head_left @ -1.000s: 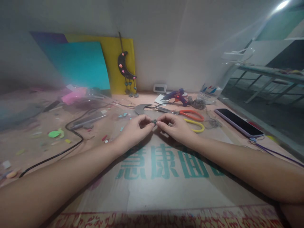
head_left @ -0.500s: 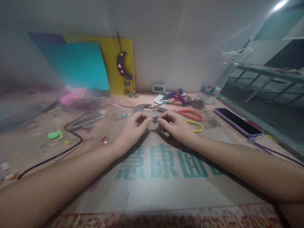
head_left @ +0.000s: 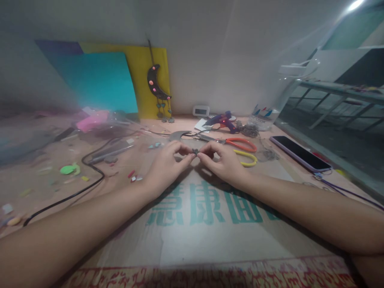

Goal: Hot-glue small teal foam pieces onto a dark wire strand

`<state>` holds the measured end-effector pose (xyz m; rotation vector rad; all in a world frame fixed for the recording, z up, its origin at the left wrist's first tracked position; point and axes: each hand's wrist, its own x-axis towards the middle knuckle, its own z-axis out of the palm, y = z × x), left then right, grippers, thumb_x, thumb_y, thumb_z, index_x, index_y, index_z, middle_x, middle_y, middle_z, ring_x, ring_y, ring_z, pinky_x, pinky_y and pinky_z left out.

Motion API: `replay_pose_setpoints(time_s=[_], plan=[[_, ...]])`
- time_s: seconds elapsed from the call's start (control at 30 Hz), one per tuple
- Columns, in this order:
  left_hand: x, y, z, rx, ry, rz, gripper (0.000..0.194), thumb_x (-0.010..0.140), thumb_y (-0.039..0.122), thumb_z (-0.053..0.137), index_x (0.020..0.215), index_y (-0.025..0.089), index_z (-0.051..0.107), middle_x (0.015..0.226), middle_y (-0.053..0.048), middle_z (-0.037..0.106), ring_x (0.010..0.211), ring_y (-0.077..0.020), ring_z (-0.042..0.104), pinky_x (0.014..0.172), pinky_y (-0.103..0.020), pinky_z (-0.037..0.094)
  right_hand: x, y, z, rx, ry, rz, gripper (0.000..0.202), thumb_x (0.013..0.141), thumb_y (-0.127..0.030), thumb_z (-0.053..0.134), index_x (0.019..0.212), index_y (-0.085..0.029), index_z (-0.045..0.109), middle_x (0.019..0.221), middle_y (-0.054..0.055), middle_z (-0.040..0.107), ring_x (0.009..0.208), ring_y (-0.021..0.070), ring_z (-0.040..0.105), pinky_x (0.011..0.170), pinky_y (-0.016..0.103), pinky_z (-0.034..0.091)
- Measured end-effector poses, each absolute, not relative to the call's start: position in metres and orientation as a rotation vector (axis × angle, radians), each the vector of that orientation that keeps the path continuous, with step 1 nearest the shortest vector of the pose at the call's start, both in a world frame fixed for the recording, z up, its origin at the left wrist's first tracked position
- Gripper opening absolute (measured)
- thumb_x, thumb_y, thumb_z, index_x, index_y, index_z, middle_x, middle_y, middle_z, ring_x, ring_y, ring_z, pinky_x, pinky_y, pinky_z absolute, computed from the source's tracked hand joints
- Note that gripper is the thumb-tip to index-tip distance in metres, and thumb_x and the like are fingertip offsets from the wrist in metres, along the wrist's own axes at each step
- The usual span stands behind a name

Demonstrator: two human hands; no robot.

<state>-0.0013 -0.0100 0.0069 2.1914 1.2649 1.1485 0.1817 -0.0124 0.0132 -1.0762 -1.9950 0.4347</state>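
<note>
Between my fingertips is a small dark grey-green knobbly piece (head_left: 195, 151), flower-like in outline and partly covered by the thumbs. My left hand (head_left: 172, 164) pinches it from the left with thumb and forefinger. From the other side, my right hand (head_left: 220, 160) pinches it the same way, and the two thumb tips nearly touch. Both hands are over a cardboard sheet (head_left: 195, 244) printed with green characters. Just beyond them lie a dark grey crescent (head_left: 180, 135) and scissors with orange handles (head_left: 241, 145). A yellow handle (head_left: 247, 159) shows beside my right hand.
A glue gun (head_left: 222, 121) with a lit red light lies at the back, near a small white clock (head_left: 201, 111). The phone (head_left: 300, 154) is at right, before a clear plastic jug (head_left: 267, 108). A black cord (head_left: 100, 176) and scraps spread leftward. A decorated moon (head_left: 154, 82) hangs behind.
My fingertips have drawn closer together around the small piece, and it now looks tilted, showing less of its flower-like outline. The things around have stayed in place.
</note>
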Motion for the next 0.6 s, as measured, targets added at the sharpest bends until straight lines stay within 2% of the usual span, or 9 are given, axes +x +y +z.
replay_pose_setpoints(time_s=[0.33, 0.6], plan=[[-0.0001, -0.0117, 0.0094, 2.176, 1.260, 1.131, 0.007, 0.084, 0.022, 0.056, 0.080, 0.017, 0.059, 0.082, -0.001, 0.063, 0.081, -0.0155, 0.058, 0.076, -0.026, 0.042, 0.1821, -0.0109, 0.0123, -1.045, -2.004, 0.394, 0.011, 0.083, -0.023, 0.058, 0.075, -0.017, 0.060, 0.066, -0.001, 0.063, 0.058, 0.0107, 0.055, 0.055, 0.021, 0.041], [-0.0027, -0.0051, 0.0013, 1.908, 1.179, 1.309, 0.017, 0.092, 0.027, 0.042, 0.078, 0.019, 0.049, 0.078, 0.001, 0.053, 0.078, -0.0148, 0.052, 0.072, -0.026, 0.040, 0.1823, -0.0062, 0.0126, -1.170, -1.874, 0.564, 0.011, 0.083, -0.025, 0.057, 0.076, -0.017, 0.056, 0.067, -0.001, 0.060, 0.059, 0.0108, 0.055, 0.055, 0.022, 0.042]])
